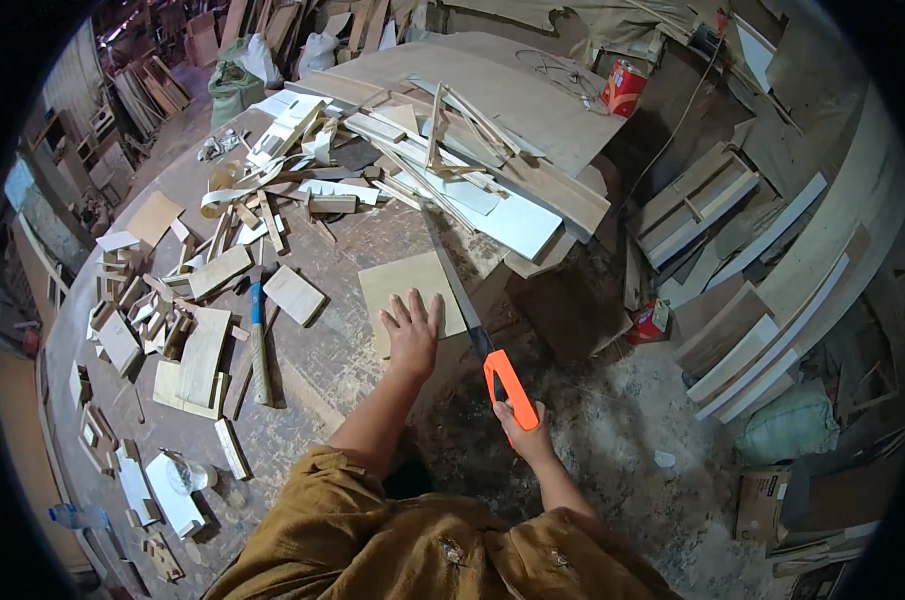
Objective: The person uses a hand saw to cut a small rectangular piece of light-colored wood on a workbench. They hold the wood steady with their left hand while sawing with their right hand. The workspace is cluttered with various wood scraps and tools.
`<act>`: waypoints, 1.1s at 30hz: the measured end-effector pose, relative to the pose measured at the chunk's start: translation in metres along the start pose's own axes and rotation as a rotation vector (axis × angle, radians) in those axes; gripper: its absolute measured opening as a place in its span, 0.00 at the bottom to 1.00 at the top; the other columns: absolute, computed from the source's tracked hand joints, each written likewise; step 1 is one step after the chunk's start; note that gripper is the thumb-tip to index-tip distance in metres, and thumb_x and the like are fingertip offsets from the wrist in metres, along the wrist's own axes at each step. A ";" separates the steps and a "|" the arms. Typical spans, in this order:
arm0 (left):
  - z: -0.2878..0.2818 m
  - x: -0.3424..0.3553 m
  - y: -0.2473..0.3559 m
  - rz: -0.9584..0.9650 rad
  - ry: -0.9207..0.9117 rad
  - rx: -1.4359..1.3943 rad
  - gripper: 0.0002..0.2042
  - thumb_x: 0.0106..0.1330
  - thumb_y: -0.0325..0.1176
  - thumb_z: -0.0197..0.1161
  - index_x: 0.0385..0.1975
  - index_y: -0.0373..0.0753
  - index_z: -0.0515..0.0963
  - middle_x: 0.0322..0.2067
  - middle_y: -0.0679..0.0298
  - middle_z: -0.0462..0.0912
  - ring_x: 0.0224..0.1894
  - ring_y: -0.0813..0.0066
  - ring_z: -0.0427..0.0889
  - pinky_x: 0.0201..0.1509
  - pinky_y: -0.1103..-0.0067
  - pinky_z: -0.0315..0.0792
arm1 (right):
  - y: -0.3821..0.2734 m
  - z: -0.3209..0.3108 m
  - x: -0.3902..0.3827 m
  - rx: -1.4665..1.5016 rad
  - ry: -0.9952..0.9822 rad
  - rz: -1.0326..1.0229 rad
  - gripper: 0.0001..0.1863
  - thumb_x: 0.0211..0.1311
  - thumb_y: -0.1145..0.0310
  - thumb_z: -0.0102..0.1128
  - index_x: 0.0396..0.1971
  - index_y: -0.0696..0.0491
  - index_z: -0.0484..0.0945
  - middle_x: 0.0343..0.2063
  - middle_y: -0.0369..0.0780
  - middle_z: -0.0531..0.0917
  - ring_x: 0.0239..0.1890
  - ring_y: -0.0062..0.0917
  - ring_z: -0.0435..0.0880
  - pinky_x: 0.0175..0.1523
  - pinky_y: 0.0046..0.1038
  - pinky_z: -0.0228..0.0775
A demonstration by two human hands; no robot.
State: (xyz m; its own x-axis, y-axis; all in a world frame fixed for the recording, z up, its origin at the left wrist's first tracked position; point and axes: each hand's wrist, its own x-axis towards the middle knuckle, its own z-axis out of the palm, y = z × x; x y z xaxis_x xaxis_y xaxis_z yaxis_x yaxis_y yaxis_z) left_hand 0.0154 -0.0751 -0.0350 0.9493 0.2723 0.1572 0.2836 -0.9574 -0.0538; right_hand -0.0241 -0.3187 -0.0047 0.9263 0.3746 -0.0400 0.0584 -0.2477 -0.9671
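A square of thin tan board point(397, 283) lies at the right edge of the worktable. Pressed flat on it with fingers spread is my left hand point(412, 335). My right hand point(525, 428) grips the orange handle of a handsaw point(513, 390), out past the table edge. The saw's long blade point(459, 285) runs away from me along the board's right side; whether its teeth touch the board I cannot tell. Left of the board rest a small pale wood block point(293, 296) and a hammer point(260, 340) with a blue and wood handle.
Wood offcuts point(162, 310) are scattered over the table's left side. Long strips and white panels point(512, 222) pile up at the far side. A red can point(623, 88) stands farther back. Boards point(772, 340) lean at the right, and a plastic cup point(197, 475) sits near left.
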 end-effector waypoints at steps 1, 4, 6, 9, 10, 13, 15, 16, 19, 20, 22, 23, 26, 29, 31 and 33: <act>0.000 -0.001 0.001 0.004 -0.014 0.006 0.36 0.59 0.31 0.57 0.69 0.48 0.49 0.66 0.44 0.52 0.65 0.33 0.54 0.62 0.41 0.52 | -0.005 0.001 -0.009 -0.027 0.019 0.020 0.17 0.57 0.60 0.65 0.21 0.59 0.76 0.12 0.37 0.74 0.16 0.22 0.72 0.25 0.30 0.64; 0.007 -0.004 0.001 0.000 -0.001 0.030 0.36 0.59 0.32 0.57 0.69 0.47 0.49 0.66 0.44 0.51 0.65 0.33 0.53 0.62 0.41 0.51 | -0.024 -0.001 -0.036 -0.109 0.019 0.058 0.17 0.57 0.62 0.66 0.19 0.59 0.74 0.11 0.35 0.70 0.16 0.21 0.67 0.24 0.29 0.63; 0.008 -0.003 -0.001 -0.004 0.024 0.044 0.37 0.58 0.31 0.58 0.69 0.47 0.50 0.66 0.44 0.51 0.65 0.33 0.53 0.62 0.41 0.51 | -0.005 -0.019 -0.088 -0.106 0.025 0.079 0.16 0.57 0.64 0.66 0.18 0.59 0.73 0.11 0.35 0.68 0.16 0.19 0.65 0.23 0.29 0.61; -0.017 -0.002 0.004 0.008 -0.067 -0.026 0.37 0.58 0.30 0.58 0.68 0.47 0.50 0.66 0.44 0.51 0.65 0.33 0.52 0.62 0.40 0.50 | 0.001 -0.035 -0.097 -0.074 0.065 0.021 0.15 0.58 0.65 0.65 0.19 0.59 0.73 0.11 0.35 0.68 0.16 0.18 0.66 0.23 0.28 0.60; -0.008 -0.003 0.000 0.009 -0.036 -0.023 0.37 0.58 0.30 0.58 0.68 0.47 0.50 0.66 0.44 0.51 0.66 0.33 0.52 0.62 0.40 0.50 | -0.002 -0.033 -0.096 -0.063 0.061 0.000 0.15 0.58 0.65 0.64 0.19 0.59 0.73 0.11 0.35 0.69 0.16 0.18 0.67 0.23 0.28 0.59; -0.006 -0.004 -0.004 0.021 -0.010 0.015 0.34 0.59 0.31 0.56 0.68 0.47 0.52 0.66 0.44 0.53 0.65 0.33 0.55 0.61 0.41 0.53 | -0.024 -0.005 -0.024 -0.107 0.007 0.021 0.16 0.58 0.62 0.65 0.22 0.60 0.76 0.13 0.39 0.74 0.17 0.22 0.73 0.23 0.29 0.62; -0.016 -0.003 0.006 0.028 -0.030 0.035 0.33 0.60 0.31 0.55 0.67 0.47 0.54 0.65 0.46 0.55 0.65 0.35 0.56 0.61 0.42 0.54 | -0.002 0.009 0.003 -0.124 0.020 -0.067 0.15 0.57 0.63 0.66 0.20 0.58 0.76 0.14 0.32 0.73 0.19 0.17 0.71 0.26 0.26 0.63; -0.013 -0.004 0.002 0.015 -0.015 0.039 0.33 0.60 0.31 0.55 0.67 0.47 0.54 0.65 0.46 0.55 0.65 0.35 0.56 0.61 0.42 0.54 | -0.007 0.011 0.000 -0.103 0.015 -0.062 0.16 0.57 0.63 0.66 0.21 0.59 0.76 0.14 0.34 0.73 0.18 0.19 0.71 0.25 0.27 0.63; -0.005 -0.005 -0.001 0.004 0.019 0.051 0.33 0.60 0.32 0.55 0.67 0.47 0.54 0.65 0.45 0.54 0.64 0.34 0.56 0.61 0.42 0.54 | -0.028 -0.018 -0.043 -0.136 -0.002 0.082 0.17 0.59 0.61 0.64 0.21 0.59 0.75 0.13 0.37 0.74 0.16 0.22 0.72 0.24 0.29 0.63; -0.008 -0.005 0.002 0.018 0.006 0.044 0.33 0.60 0.32 0.55 0.67 0.47 0.53 0.65 0.45 0.54 0.64 0.34 0.56 0.61 0.41 0.54 | -0.019 -0.036 -0.068 -0.109 -0.042 0.113 0.17 0.59 0.61 0.64 0.20 0.59 0.76 0.12 0.36 0.73 0.16 0.22 0.72 0.24 0.29 0.63; -0.013 -0.005 0.001 0.021 -0.013 0.040 0.32 0.61 0.32 0.54 0.67 0.47 0.53 0.65 0.45 0.54 0.64 0.33 0.56 0.60 0.41 0.53 | -0.019 -0.046 -0.102 -0.065 -0.034 0.126 0.17 0.59 0.61 0.64 0.20 0.59 0.76 0.13 0.36 0.74 0.16 0.22 0.73 0.24 0.29 0.64; -0.011 -0.005 0.000 0.026 -0.029 0.023 0.33 0.61 0.32 0.54 0.68 0.47 0.52 0.66 0.44 0.53 0.64 0.32 0.55 0.60 0.39 0.52 | -0.025 -0.043 -0.113 -0.039 0.024 0.122 0.17 0.59 0.60 0.64 0.20 0.59 0.76 0.13 0.36 0.75 0.17 0.22 0.74 0.25 0.29 0.65; -0.008 -0.002 0.003 0.034 -0.017 -0.003 0.41 0.54 0.31 0.62 0.69 0.48 0.49 0.66 0.45 0.52 0.65 0.34 0.54 0.61 0.41 0.52 | 0.016 -0.040 -0.100 -0.280 0.063 0.172 0.17 0.59 0.59 0.65 0.21 0.59 0.77 0.14 0.36 0.76 0.19 0.23 0.77 0.26 0.29 0.66; 0.005 -0.003 -0.003 0.029 0.022 0.011 0.41 0.54 0.31 0.61 0.69 0.48 0.48 0.66 0.44 0.52 0.65 0.34 0.53 0.61 0.42 0.52 | -0.019 -0.009 -0.019 -0.066 0.009 0.056 0.17 0.56 0.60 0.67 0.23 0.59 0.78 0.14 0.40 0.75 0.19 0.24 0.76 0.26 0.30 0.66; 0.002 -0.003 0.000 0.019 0.025 0.008 0.40 0.55 0.30 0.60 0.69 0.48 0.48 0.66 0.44 0.52 0.65 0.34 0.53 0.62 0.42 0.52 | -0.012 0.007 -0.002 -0.130 -0.079 0.015 0.16 0.57 0.60 0.66 0.25 0.60 0.78 0.15 0.40 0.75 0.19 0.24 0.76 0.27 0.28 0.67; 0.004 -0.001 0.000 0.010 0.028 0.006 0.39 0.56 0.29 0.59 0.69 0.47 0.48 0.66 0.44 0.51 0.65 0.34 0.53 0.62 0.42 0.51 | -0.008 0.000 -0.012 -0.052 -0.022 -0.010 0.16 0.57 0.60 0.66 0.26 0.60 0.79 0.15 0.40 0.76 0.20 0.24 0.77 0.28 0.28 0.67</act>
State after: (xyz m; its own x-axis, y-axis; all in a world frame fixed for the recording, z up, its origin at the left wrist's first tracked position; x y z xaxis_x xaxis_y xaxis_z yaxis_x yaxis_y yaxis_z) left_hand 0.0153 -0.0748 -0.0390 0.9479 0.2601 0.1840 0.2752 -0.9594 -0.0618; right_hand -0.0361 -0.3215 0.0030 0.9172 0.3967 -0.0367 0.0874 -0.2902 -0.9530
